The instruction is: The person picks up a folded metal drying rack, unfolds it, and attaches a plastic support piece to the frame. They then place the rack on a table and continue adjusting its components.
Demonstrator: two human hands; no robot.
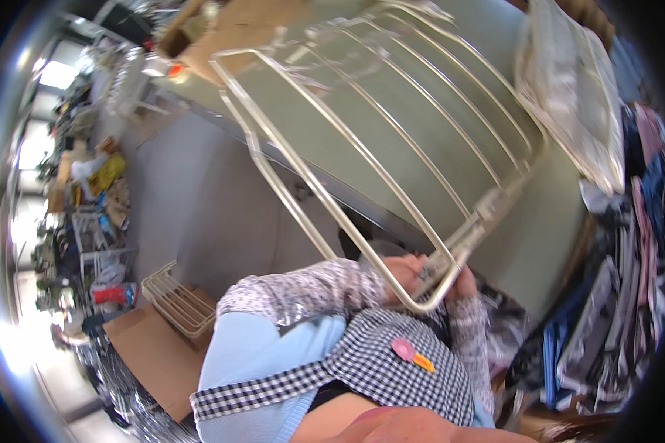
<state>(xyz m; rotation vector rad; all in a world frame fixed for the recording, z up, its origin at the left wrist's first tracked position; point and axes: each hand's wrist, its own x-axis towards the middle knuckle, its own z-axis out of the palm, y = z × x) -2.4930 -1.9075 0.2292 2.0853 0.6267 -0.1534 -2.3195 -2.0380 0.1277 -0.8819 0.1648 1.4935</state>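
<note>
A large cream rack of bent metal tubes point(380, 114) spans the middle of the view, tilted up over the table point(510, 251). My left hand point(405, 272) is closed at the rack's near lower corner, by a flat joint bar point(471, 227) that the tubes run into. On the other side of that corner my right hand point(462, 285) grips the same bar, its fingers partly hidden behind the tube. Some clear plastic film point(340, 63) shows behind the far tubes.
A plastic-wrapped flat white bundle point(573, 88) lies on the table's right. Hanging garments point(621, 295) crowd the right side. A similar small rack point(179, 299) leans by an open cardboard box point(155, 347) at lower left. Cardboard point(236, 33) lies at the far side.
</note>
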